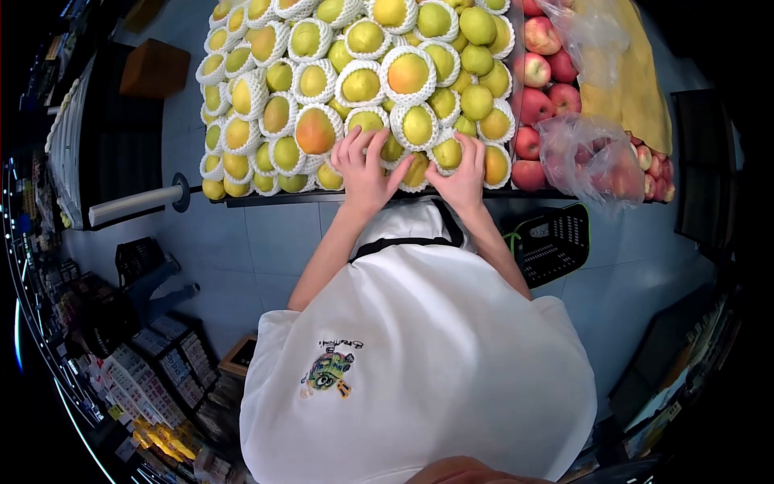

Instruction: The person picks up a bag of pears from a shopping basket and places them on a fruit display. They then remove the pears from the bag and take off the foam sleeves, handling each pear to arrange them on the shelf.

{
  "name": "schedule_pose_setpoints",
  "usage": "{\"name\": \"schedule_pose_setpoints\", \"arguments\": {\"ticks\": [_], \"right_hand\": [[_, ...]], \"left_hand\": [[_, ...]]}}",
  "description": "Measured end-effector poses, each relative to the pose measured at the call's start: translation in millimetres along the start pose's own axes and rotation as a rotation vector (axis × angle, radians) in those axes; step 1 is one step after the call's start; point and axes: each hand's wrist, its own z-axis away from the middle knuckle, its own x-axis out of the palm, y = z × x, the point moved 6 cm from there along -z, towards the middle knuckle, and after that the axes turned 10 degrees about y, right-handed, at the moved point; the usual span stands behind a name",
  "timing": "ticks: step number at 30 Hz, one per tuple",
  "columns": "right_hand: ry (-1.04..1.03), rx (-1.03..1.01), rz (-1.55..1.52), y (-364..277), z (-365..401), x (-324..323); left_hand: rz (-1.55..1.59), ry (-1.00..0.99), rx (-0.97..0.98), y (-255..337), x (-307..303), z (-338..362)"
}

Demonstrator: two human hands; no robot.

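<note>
Yellow-green pears (pixel 365 37), most in white foam nets, lie in rows on the display in front of me. My left hand (pixel 364 171) rests on the front rows, its fingers spread and bent over a netted pear (pixel 368 120), its thumb reaching right. My right hand (pixel 463 176) is just to the right, fingers apart, with thumb and fingers around the near side of another netted pear (pixel 446 154). A greenish-brown pear (pixel 415 171) sits between my two thumbs. Neither hand shows a firm grip or lifts any fruit.
Red apples (pixel 535 106) lie right of the pears behind a divider, with a clear plastic bag (pixel 592 161) and yellow cloth (pixel 625 73) over them. A black basket (pixel 556 246) stands on the floor at right. A white roll (pixel 135 205) juts out at left.
</note>
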Motion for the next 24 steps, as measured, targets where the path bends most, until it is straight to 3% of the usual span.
{"name": "schedule_pose_setpoints", "arguments": {"ticks": [2, 7, 9, 19, 24], "right_hand": [[0.100, -0.026, -0.040, 0.7, 0.6, -7.7], [0.022, -0.007, -0.037, 0.7, -0.8, -6.6], [-0.048, -0.004, 0.053, -4.3, -2.5, -2.0], [-0.017, -0.075, 0.083, -5.5, 0.6, -1.2], [0.082, -0.097, 0.036, 3.2, 8.5, 15.2]], "left_hand": [[0.056, -0.110, 0.082, 13.4, 11.0, -4.2], [0.000, -0.409, 0.227, 24.8, 41.4, -26.5], [0.025, -0.404, 0.242, 19.1, 43.2, -29.3], [0.128, -0.446, 0.150, 11.8, 38.2, -37.0], [0.116, -0.394, 0.171, 11.9, 38.6, -33.7]]}}
